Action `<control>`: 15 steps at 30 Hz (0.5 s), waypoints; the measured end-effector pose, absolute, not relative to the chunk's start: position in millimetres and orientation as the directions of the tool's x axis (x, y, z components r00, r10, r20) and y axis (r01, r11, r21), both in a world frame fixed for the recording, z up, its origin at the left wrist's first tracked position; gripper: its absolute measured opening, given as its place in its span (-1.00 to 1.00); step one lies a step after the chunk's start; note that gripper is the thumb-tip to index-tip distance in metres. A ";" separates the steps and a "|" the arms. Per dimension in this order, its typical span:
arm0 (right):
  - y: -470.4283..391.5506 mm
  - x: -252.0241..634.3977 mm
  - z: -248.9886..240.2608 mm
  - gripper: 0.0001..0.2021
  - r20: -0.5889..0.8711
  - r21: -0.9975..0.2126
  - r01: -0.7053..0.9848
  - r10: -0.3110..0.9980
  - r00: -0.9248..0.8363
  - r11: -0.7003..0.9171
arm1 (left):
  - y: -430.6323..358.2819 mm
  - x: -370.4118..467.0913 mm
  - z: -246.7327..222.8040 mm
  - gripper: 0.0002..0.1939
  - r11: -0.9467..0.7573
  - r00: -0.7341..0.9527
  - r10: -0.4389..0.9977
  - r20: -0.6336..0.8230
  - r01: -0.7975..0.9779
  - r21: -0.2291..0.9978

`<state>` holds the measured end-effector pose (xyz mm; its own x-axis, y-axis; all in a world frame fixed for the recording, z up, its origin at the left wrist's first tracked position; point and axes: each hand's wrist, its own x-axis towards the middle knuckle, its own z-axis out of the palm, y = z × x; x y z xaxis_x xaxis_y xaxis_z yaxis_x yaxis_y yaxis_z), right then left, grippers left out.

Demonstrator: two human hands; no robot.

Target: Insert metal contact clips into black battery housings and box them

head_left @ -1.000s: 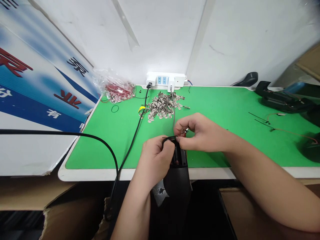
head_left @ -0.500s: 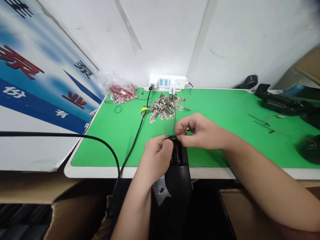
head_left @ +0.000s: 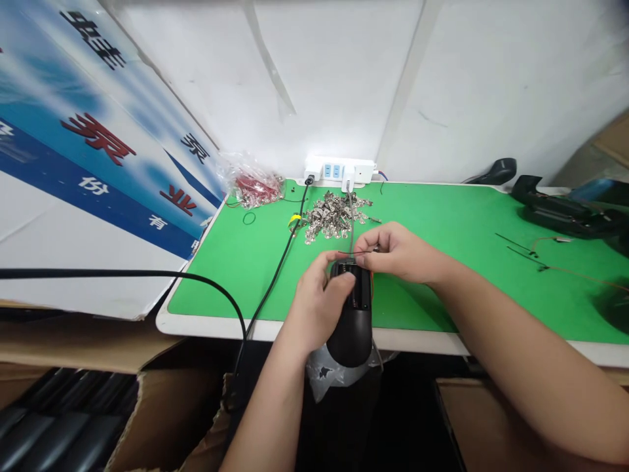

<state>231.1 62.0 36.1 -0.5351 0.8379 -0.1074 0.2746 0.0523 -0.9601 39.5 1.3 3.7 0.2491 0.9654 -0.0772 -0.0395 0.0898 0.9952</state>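
A black plastic housing (head_left: 350, 337) with a long open compartment, which looks like a battery bay, is tilted over the table's front edge. My left hand (head_left: 317, 305) grips its left side, thumb lying over the compartment and index finger reaching to the far end. At that end, the fingertips of my right hand (head_left: 400, 252) are pinched together on a thin black wire (head_left: 348, 252), which stretches left toward my left index finger. A small part at the right fingertips is too small to make out. An orange wire (head_left: 372, 285) shows along the housing's right side.
Behind my hands lies a pile of metal contact plates (head_left: 330, 216) on the green mat (head_left: 442, 216). A power strip (head_left: 363, 169), a bag of red wires (head_left: 258, 187) and a black cable (head_left: 280, 262) are nearby. More black housings (head_left: 555, 210) and wires stand right.
My left hand has loosened from a tight pinch at the housing's far end; its thumb now lies over the compartment and its index finger extends. The housing has moved away from me. The view shifted slightly.
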 end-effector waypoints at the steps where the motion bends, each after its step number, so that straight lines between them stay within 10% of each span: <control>1: 63.5 231.1 35.7 -0.79 -0.098 -0.963 0.264 0.853 -0.512 0.048 | -0.6 39.9 3.7 -0.60 0.086 0.249 0.966 -0.075 -0.032 0.996; 6: 66.9 231.7 37.2 -0.74 -0.090 -0.974 0.227 0.894 -0.438 0.013 | -12.3 41.5 5.8 -0.26 -0.002 0.220 0.975 -0.021 0.101 0.995; 15: 69.3 236.3 30.4 -0.74 -0.049 -0.978 0.189 0.787 -0.615 0.086 | -51.1 50.6 26.4 -0.25 -0.060 0.023 0.998 0.057 0.555 0.830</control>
